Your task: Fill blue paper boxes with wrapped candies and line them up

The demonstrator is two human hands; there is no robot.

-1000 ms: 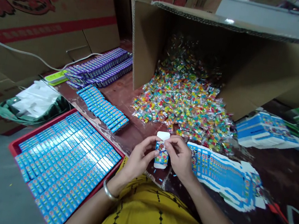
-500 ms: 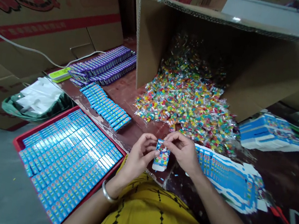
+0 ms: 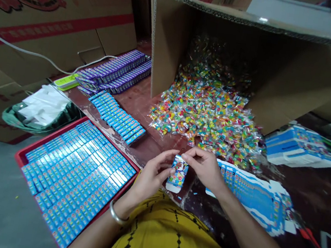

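Note:
A small blue printed candy box is held upright in front of my body, with a white flap sticking out at its lower end. My left hand grips it by the left side, thumb on its front face. At its top edge, the thumb and fingers of my right hand are pinched together on the box's upper corner. Just beyond the hands lies a heap of small clear candy packets, spilling from a cardboard carton on its side. Flat blue box blanks lie fanned out beside my right forearm.
At left, a red tray holds rows of blue boxes. Behind it stand a row of blue boxes, purple boxes and a green bag with white pieces. More blanks and red-handled scissors lie right.
The box has tilted slightly, its lower end swinging a little left and down. Both hands keep hold, and my right fingers have shifted slightly at its top edge.

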